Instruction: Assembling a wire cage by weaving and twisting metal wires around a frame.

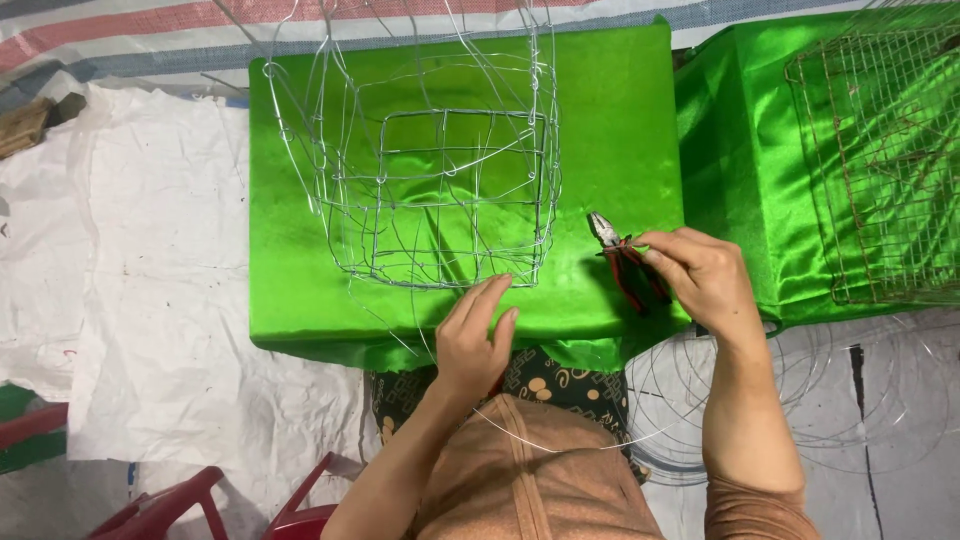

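At the bottom of the frame, two red chairs (170, 505) stand on the white sheet (150, 330) at the lower left, and coils of wire (850, 400) lie on the floor at the lower right, well apart from the work.

Just above the lap, the left hand (475, 335) lies with fingers together and nearly flat at the near edge of the table (300, 290), its fingertips touching the bottom rim of the cage (445, 180). That looks like a way to steady the light frame so it does not slide on the glossy green cloth. A loose wire (520, 435) runs from under this hand across the lap.

To the right of centre, the right hand (700, 275) is closed around the red handles of the pliers (620, 255), the nose pointing up-left toward the cage's lower right corner but stopping just beside it, not touching.

The cage stands in the middle of the table, its open mesh of bent wires leaning up toward the top of the frame; stray wire ends stick out around it and could snag fingers.

At the upper right, a rusty mesh panel (880, 160) rests on a second green-covered table (740, 150).
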